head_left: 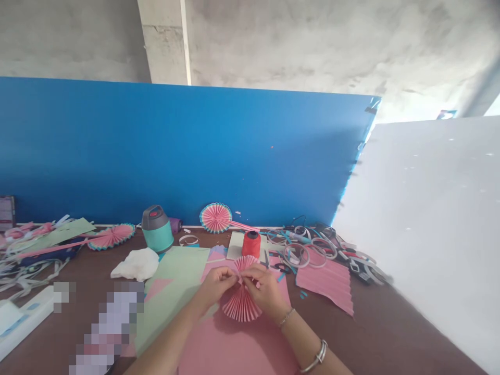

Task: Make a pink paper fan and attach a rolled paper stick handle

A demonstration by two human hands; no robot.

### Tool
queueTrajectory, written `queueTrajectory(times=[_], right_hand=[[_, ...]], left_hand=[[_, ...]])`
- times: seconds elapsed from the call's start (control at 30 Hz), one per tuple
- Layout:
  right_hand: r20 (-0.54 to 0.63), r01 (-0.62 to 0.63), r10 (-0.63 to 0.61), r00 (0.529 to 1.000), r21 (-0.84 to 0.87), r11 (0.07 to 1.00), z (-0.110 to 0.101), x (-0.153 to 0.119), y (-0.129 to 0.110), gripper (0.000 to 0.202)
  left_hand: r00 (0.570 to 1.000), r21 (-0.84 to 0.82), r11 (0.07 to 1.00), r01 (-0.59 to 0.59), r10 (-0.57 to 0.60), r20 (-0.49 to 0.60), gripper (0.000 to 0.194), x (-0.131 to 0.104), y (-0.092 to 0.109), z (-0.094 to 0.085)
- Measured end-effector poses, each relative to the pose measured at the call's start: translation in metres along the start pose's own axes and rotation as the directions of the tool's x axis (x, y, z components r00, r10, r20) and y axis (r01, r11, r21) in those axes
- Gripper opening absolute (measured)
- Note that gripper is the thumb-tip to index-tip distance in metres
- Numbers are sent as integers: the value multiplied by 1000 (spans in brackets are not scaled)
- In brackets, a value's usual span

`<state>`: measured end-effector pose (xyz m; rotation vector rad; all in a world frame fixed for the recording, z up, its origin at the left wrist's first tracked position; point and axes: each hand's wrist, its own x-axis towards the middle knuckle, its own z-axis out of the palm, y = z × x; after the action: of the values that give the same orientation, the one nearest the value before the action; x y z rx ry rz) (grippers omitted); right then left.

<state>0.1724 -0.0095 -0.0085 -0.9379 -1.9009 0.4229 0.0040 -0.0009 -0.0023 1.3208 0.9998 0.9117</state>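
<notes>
A pleated pink paper fan (pixel 242 304) is spread at both ends and pinched narrow at its middle, above pink paper sheets (pixel 234 349). My left hand (pixel 216 285) grips the fan's middle from the left, thumb and forefinger together. From the right, my right hand (pixel 265 289) pinches the same middle with bent fingers. Whether a thread lies between the fingertips is too small to tell. Just behind the fan stands a red thread spool (pixel 251 245). Scissors (pixel 267 259) lie to the spool's right, partly hidden.
Green paper (pixel 172 297) lies left of my hands, near a white cloth (pixel 136 263) and a teal container (pixel 157 232). Finished-looking round fans (pixel 216 217) rest at the back by the blue partition (pixel 175 151). Paper rings (pixel 296 255) and a creased pink sheet (pixel 326 281) are on the right.
</notes>
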Motion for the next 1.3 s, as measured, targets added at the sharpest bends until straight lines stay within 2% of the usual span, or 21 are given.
queueTrajectory(times=[0.2, 0.37, 0.53, 0.63, 0.77, 1.0, 1.17, 1.3], right_hand=[[-66, -108, 108, 992, -1, 994, -1, 1, 10, 20], [-47, -161, 161, 986, 10, 987, -3, 1, 13, 19], [-12, -260, 262, 965, 91, 961, -3, 1, 10, 18], [17, -234, 234, 972, 94, 968, 0, 1, 8, 17], [40, -175, 172, 984, 99, 979, 3, 1, 8, 19], [113, -203, 198, 974, 38, 978, 6, -2, 12, 25], [93, -220, 214, 972, 56, 974, 9, -2, 13, 26], [126, -204, 201, 971, 10, 979, 8, -2, 10, 28]], left_hand=[[996, -65, 995, 78, -81, -31, 31, 1, 3, -9], [995, -57, 995, 78, -81, -57, 28, 3, 1, -15], [996, -132, 990, 55, -63, -58, 27, -1, 8, -8], [995, -180, 981, 69, -80, -53, 27, -3, 10, -2], [990, -149, 982, 116, -126, -65, 27, -1, 6, 0], [984, -149, 976, 160, -170, -58, 18, 0, 2, -5], [986, -156, 975, 159, -166, -31, 16, -1, 3, -4], [987, -159, 976, 151, -158, -32, 13, 0, 1, -4]])
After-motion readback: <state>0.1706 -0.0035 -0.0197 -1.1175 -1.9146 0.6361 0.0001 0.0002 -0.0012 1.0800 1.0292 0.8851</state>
